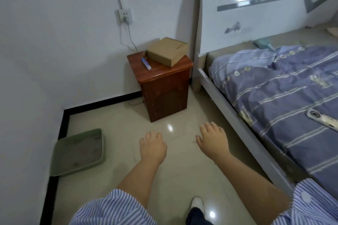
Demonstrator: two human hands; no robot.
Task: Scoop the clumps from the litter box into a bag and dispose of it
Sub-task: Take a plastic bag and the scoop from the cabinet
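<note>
While both hands hover over bare floor, nothing is held: left hand and right hand, each grip loose, fingers relaxed and empty. Litter box: green tray, on the floor against the wall, left of the hands, grey litter with darker clumps. Scoop, bag: none visible. Risks: bare-handed scooping soils the hands; the shallow rim spills litter if knocked.

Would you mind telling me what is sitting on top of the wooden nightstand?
A closed cardboard box and a blue-and-white tube lie on the nightstand. The box's contents are hidden.
</note>
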